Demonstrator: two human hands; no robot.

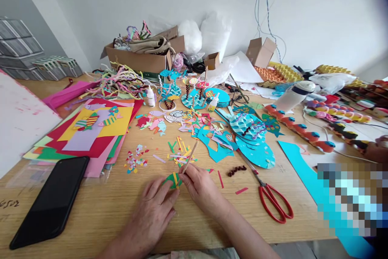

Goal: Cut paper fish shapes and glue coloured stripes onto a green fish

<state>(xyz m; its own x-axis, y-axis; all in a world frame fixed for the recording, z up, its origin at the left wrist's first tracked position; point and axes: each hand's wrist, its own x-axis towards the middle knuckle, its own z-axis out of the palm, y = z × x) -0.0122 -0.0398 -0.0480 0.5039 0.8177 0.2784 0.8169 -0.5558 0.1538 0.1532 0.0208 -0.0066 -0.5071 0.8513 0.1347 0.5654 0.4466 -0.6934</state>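
My left hand rests near the front of the table, its fingers curled and holding down a small green paper fish. Yellow strips cross the fish, and my fingers hide part of it. In my right hand a thin wooden stick is pinched, slanting up and away; its lower end is at the fish. Just beyond lie narrow paper strips in yellow, green and pink. To the left is a scatter of tiny paper bits. Red strips lie to the right of my right hand.
Red-handled scissors and a brown twisted pipe cleaner lie right. Left are a black phone and stacked coloured paper. Glue bottles, blue discs and a cardboard box stand behind. Another person's hand shows far right.
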